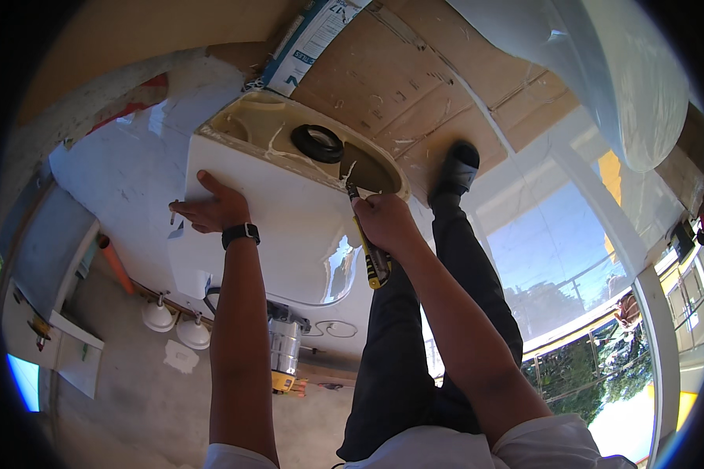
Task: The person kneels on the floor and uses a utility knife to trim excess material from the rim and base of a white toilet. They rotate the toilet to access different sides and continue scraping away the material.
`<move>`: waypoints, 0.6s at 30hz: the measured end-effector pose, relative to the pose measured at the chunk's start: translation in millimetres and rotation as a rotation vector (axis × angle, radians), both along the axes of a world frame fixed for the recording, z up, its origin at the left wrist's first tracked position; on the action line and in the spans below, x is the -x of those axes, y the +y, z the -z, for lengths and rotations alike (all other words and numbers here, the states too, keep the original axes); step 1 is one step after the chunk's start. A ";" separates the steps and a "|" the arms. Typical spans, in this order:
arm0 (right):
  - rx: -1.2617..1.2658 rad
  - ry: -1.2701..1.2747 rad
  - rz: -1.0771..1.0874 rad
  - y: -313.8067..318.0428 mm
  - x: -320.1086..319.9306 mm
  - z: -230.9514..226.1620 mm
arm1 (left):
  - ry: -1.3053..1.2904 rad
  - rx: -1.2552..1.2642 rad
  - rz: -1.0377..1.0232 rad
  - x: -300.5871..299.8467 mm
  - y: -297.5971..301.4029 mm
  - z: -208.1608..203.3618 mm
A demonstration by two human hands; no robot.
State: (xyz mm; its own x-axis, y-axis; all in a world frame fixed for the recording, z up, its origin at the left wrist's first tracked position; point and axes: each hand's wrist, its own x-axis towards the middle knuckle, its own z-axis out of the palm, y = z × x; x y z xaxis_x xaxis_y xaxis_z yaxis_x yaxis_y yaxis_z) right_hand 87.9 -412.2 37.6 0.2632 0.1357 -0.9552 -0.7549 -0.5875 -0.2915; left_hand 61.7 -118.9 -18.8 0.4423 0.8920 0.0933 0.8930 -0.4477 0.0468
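From where I stand, a big white glossy fixture [289,223] lies in front of the person, its hollow cream-coloured underside facing away from them. Inside that hollow sits a thick black rubber ring [317,144], near the middle, with a darker recess beside it toward the right end. Pale strands and ragged bits cling along the near rim.

The right hand [385,223] is closed firmly around a yellow-and-black utility knife [376,266], whose front end points up to the rim, near the dark recess and just beside a pale curl of material. Whether the tip actually touches the rim, I can't tell.

The left hand [215,207] lies over the left end of the fixture's white side, thumb spread well apart from the fingers. A thin pale stick [172,215] shows by its fingertips; it's too small for me to say whether it's pinched there. A black watch [241,234] circles that wrist.

The person wears dark trousers [391,352], and one foot, in a dark slide sandal [456,166], rests at the edge of flattened cardboard [399,70] spread beyond the fixture. A blue-and-white box [313,43] stands at its far side, and shiny pale tiles [540,211] reflect sky over to the right
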 end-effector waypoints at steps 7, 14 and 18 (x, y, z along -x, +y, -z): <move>0.000 -0.032 -0.045 1.6 -8.8 2.5 | 0.002 -0.003 0.006 -1.9 -0.7 -2.5; -0.019 -0.097 -0.060 9.3 -5.9 1.0 | 0.002 0.019 0.001 -3.0 -2.5 -5.8; 0.100 0.028 -0.068 11.3 -5.9 -2.6 | 0.013 0.026 -0.003 -2.6 -2.9 -5.7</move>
State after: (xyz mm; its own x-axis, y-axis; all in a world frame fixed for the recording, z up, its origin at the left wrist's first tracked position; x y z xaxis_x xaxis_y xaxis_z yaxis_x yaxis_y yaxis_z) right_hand 93.9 -401.0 40.2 0.2294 0.0557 -0.9717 -0.7193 -0.6629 -0.2078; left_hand 64.3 -121.8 -13.1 0.4403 0.8955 0.0643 0.8951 -0.4434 0.0467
